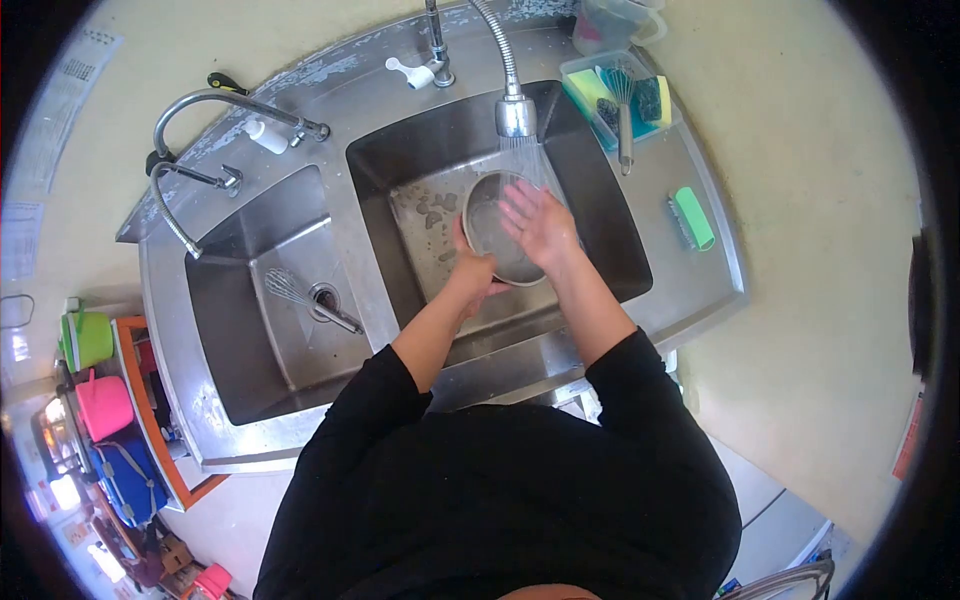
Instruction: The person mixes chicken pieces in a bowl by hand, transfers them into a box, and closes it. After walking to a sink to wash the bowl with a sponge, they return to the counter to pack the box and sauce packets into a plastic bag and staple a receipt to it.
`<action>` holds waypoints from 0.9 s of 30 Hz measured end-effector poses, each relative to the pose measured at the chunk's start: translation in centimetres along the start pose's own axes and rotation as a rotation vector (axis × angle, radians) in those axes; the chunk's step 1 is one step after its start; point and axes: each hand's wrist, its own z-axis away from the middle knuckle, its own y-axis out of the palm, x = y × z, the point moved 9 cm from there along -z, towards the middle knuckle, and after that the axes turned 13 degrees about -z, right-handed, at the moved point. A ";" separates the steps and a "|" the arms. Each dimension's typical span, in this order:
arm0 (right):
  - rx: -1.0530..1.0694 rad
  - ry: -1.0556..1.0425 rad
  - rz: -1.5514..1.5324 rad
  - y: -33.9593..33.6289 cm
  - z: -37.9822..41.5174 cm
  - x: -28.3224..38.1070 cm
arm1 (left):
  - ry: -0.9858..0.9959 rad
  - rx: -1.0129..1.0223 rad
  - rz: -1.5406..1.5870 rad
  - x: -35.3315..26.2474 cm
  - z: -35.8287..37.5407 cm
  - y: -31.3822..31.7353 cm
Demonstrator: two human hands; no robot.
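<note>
My left hand grips the near left side of a round metal bowl, thumb along the rim and fingers underneath. The bowl is tilted inside the large sink basin. Over the bowl's right side, my right hand is spread open, palm turned up and wet. Water falls in a spray from the faucet head onto the right fingers and into the bowl. Part of the bowl's inside is hidden behind my right hand.
A whisk lies by the drain in the smaller left basin. At the right, a plastic tray holds sponges and another whisk. A green brush rests on the right ledge. Two more faucets stand at the back left.
</note>
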 end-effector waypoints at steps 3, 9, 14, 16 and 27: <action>0.019 -0.175 -0.071 2.2 0.3 1.4 | 0.039 -0.025 -0.134 -2.4 1.6 1.1; 0.112 -1.027 1.050 12.9 2.7 8.0 | 0.004 0.088 0.076 -3.3 2.7 2.3; 0.067 -0.764 1.371 12.6 0.4 8.4 | -0.045 0.098 0.181 -3.8 2.5 1.8; 0.109 -0.610 1.095 10.0 -1.3 7.8 | -0.010 0.094 0.185 -3.1 1.0 1.2; -0.194 -0.265 -0.289 0.3 -4.2 -3.1 | -0.035 -0.093 0.120 -2.9 1.1 -1.0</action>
